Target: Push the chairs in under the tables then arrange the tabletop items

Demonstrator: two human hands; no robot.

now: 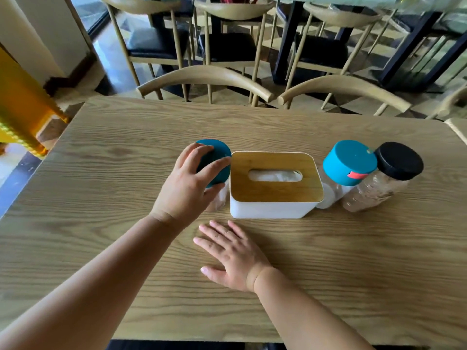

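Observation:
A white tissue box (273, 183) with a bamboo lid stands in the middle of the wooden table (101, 173). Just left of it is a clear jar with a teal lid (219, 157); my left hand (188, 185) grips that jar from above around the lid. Right of the box stand a second teal-lidded jar (347, 164) and a black-lidded jar (396, 161) holding brownish contents, touching each other. My right hand (233, 253) lies flat on the table in front of the box, fingers spread, holding nothing. Two wooden chairs (204, 77) (343, 88) are tucked in at the far edge.
More chairs (151, 34) and dark-legged tables (290, 41) fill the room behind. A yellow frame (22, 107) stands at the left beside the table. Another chair back (454, 99) shows at the far right edge.

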